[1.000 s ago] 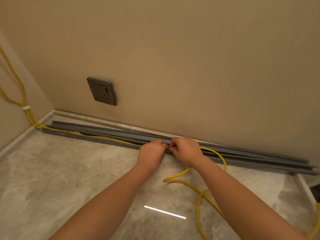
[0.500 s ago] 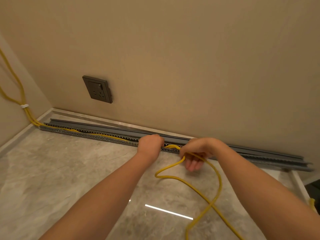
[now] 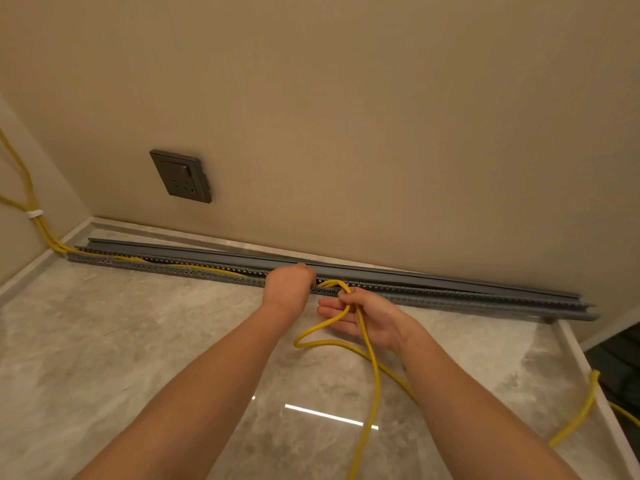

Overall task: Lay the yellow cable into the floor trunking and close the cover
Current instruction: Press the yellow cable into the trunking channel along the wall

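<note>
Head view is showing grey floor trunking [image 3: 450,299] lying along the foot of the beige wall [image 3: 346,116], uncovered, with its perforated front side facing the camera. A long grey cover strip [image 3: 194,249] is lying just behind it, against the skirting. The yellow cable [image 3: 372,368] is coming down the left wall, where a white tie [image 3: 34,213] is binding it, and is sitting inside the trunking from the left end as far as the hands. The left hand [image 3: 289,289] is resting closed on the trunking, knuckles up, pressing at the point where the cable leaves the channel; whether its fingers are gripping the cable cannot be told. The right hand [image 3: 363,315] is lying palm up and loosely open just in front of the trunking, thumb curling over the cable, which is arching up out of the channel and crossing the palm. From there the slack is looping over the marble floor [image 3: 104,341] and trailing off towards the lower right. A dark wall socket [image 3: 181,176] is sitting above the trunking's left half.
</note>
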The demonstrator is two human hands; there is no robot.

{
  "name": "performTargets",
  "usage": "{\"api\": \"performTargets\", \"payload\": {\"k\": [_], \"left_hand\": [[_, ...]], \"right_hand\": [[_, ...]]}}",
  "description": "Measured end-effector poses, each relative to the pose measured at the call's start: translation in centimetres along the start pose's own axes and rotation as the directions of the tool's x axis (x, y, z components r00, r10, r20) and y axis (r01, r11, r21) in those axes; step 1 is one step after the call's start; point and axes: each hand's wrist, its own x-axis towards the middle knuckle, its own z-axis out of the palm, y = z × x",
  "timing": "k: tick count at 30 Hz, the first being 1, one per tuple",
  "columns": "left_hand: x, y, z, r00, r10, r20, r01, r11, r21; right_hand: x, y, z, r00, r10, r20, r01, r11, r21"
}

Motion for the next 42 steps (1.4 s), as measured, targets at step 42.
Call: {"api": "performTargets", "payload": {"k": [42], "left_hand": [[0.5, 4.4, 1.2, 0.984, 0.134, -0.116, -0.143, 0.987, -0.071]], "right_hand": [[1.2, -3.7, -3.5, 0.780, -0.573, 0.253, 0.035, -0.364, -0.931]]}}
